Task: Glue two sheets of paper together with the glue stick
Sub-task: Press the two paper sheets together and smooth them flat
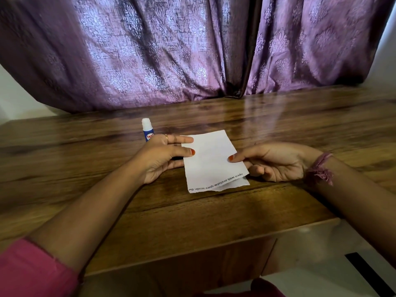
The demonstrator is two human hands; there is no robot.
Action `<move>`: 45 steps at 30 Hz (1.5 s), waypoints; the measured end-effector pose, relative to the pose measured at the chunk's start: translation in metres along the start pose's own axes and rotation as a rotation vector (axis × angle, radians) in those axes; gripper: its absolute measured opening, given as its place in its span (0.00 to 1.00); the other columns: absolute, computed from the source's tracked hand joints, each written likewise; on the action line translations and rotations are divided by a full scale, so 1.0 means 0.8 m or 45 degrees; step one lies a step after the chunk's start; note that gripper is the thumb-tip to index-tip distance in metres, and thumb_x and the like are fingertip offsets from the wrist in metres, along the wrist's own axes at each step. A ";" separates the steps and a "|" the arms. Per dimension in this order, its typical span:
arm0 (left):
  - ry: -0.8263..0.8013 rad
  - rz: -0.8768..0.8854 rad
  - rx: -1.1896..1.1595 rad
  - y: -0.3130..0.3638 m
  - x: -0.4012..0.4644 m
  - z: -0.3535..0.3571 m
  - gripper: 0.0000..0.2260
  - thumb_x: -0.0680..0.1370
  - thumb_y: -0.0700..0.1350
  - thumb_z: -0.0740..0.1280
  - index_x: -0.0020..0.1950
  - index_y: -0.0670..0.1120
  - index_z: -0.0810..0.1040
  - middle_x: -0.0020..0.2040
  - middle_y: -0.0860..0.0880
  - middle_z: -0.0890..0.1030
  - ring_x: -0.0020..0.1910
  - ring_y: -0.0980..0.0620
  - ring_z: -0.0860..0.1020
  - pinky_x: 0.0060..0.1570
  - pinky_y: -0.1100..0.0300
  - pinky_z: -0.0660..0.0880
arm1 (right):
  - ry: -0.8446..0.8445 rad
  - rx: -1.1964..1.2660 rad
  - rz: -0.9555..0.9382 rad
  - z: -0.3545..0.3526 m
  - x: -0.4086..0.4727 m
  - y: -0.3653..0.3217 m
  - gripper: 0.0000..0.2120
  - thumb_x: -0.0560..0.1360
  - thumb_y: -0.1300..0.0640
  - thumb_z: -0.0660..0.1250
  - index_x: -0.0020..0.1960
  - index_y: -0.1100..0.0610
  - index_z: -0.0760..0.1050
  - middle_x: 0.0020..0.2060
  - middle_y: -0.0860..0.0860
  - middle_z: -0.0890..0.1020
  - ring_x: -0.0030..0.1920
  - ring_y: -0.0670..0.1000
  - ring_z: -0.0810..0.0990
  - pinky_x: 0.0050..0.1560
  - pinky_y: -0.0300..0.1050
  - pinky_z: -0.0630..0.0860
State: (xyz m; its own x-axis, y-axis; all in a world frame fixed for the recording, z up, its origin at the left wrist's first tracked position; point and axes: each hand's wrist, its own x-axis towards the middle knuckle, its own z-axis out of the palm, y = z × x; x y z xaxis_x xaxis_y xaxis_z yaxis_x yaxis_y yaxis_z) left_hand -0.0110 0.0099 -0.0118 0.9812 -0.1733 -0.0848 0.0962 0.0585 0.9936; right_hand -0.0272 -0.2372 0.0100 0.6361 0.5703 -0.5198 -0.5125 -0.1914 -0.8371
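Two white paper sheets [211, 159] lie stacked on the wooden table [192, 221]. The top one carries a line of printed text near its torn front edge, and the lower sheet [243, 181] peeks out at the front right. My left hand [162, 157] holds the stack's left edge, fingertips on top and thumb below. My right hand [272, 161] pinches the right edge, thumb on top and fingers underneath. A blue glue stick [147, 130] with a white top stands upright just behind my left hand, which hides its base.
A purple patterned curtain [192, 50] hangs along the table's far edge. Bare wood stretches to both sides of the paper. The table's front edge runs close to my body, with a pale floor [321, 264] below at the right.
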 end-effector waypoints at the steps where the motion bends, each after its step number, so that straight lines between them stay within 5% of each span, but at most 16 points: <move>1: 0.002 0.001 -0.002 0.000 -0.001 0.000 0.14 0.69 0.30 0.71 0.53 0.40 0.80 0.47 0.44 0.85 0.46 0.50 0.84 0.38 0.62 0.80 | 0.002 -0.017 -0.005 -0.001 -0.001 0.000 0.10 0.72 0.59 0.66 0.39 0.62 0.84 0.27 0.53 0.82 0.19 0.43 0.76 0.15 0.32 0.70; 5: 0.019 0.018 -0.034 0.001 -0.002 0.000 0.14 0.69 0.30 0.71 0.53 0.40 0.80 0.45 0.46 0.85 0.44 0.51 0.84 0.36 0.62 0.79 | 0.023 -0.069 -0.069 -0.008 -0.006 0.000 0.15 0.77 0.60 0.64 0.34 0.59 0.84 0.26 0.51 0.82 0.18 0.42 0.76 0.16 0.31 0.70; 9: 0.012 0.057 -0.028 0.001 -0.003 0.000 0.15 0.70 0.30 0.71 0.54 0.42 0.80 0.40 0.49 0.85 0.42 0.53 0.84 0.36 0.62 0.79 | 0.217 -0.148 -0.243 -0.012 -0.004 0.009 0.04 0.74 0.63 0.68 0.46 0.62 0.81 0.33 0.55 0.84 0.20 0.43 0.77 0.17 0.30 0.69; 14: 0.020 0.127 -0.049 0.000 -0.003 0.000 0.15 0.69 0.30 0.71 0.53 0.43 0.81 0.44 0.46 0.85 0.44 0.51 0.84 0.37 0.60 0.79 | 0.393 -0.228 -0.474 -0.011 0.002 0.015 0.01 0.71 0.62 0.72 0.42 0.59 0.82 0.31 0.55 0.82 0.23 0.44 0.78 0.19 0.31 0.71; 18: 0.017 0.179 -0.067 0.000 -0.003 0.003 0.15 0.69 0.30 0.70 0.53 0.43 0.81 0.43 0.46 0.85 0.42 0.51 0.84 0.37 0.61 0.79 | 0.564 -0.306 -0.620 -0.008 0.004 0.017 0.12 0.64 0.56 0.77 0.44 0.60 0.82 0.30 0.55 0.80 0.24 0.45 0.73 0.20 0.33 0.67; 23: 0.023 0.241 -0.083 0.000 -0.003 0.004 0.15 0.70 0.30 0.70 0.53 0.43 0.81 0.43 0.46 0.85 0.42 0.51 0.84 0.36 0.62 0.79 | 0.588 -0.233 -0.748 -0.002 0.004 0.017 0.13 0.63 0.58 0.77 0.45 0.63 0.81 0.43 0.61 0.85 0.40 0.55 0.81 0.46 0.47 0.77; 29: 0.009 0.272 -0.078 0.001 -0.004 0.005 0.15 0.70 0.30 0.71 0.53 0.44 0.81 0.45 0.45 0.85 0.44 0.50 0.84 0.36 0.61 0.79 | 0.537 -0.091 -0.675 -0.002 0.007 0.015 0.04 0.68 0.66 0.73 0.43 0.63 0.80 0.39 0.55 0.86 0.39 0.49 0.85 0.37 0.38 0.81; 41: -0.061 0.237 0.117 0.011 -0.010 0.002 0.13 0.67 0.32 0.74 0.48 0.44 0.80 0.36 0.51 0.80 0.39 0.53 0.83 0.34 0.61 0.79 | 0.552 0.011 -0.645 -0.002 0.005 0.012 0.11 0.69 0.70 0.72 0.49 0.62 0.76 0.35 0.54 0.85 0.32 0.48 0.84 0.31 0.40 0.80; 45: -0.109 0.129 0.209 0.016 -0.015 -0.001 0.14 0.65 0.32 0.75 0.47 0.46 0.79 0.46 0.44 0.80 0.43 0.51 0.83 0.36 0.59 0.80 | 0.545 -0.064 -0.599 -0.005 0.005 0.013 0.11 0.69 0.68 0.72 0.50 0.60 0.78 0.36 0.53 0.86 0.32 0.46 0.84 0.32 0.39 0.80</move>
State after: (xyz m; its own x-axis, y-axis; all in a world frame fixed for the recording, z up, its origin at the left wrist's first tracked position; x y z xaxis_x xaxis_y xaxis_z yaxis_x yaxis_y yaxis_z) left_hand -0.0217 0.0139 0.0019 0.9660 -0.2582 0.0155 -0.0374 -0.0800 0.9961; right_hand -0.0276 -0.2404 -0.0010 0.9659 0.2350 -0.1085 -0.1016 -0.0413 -0.9940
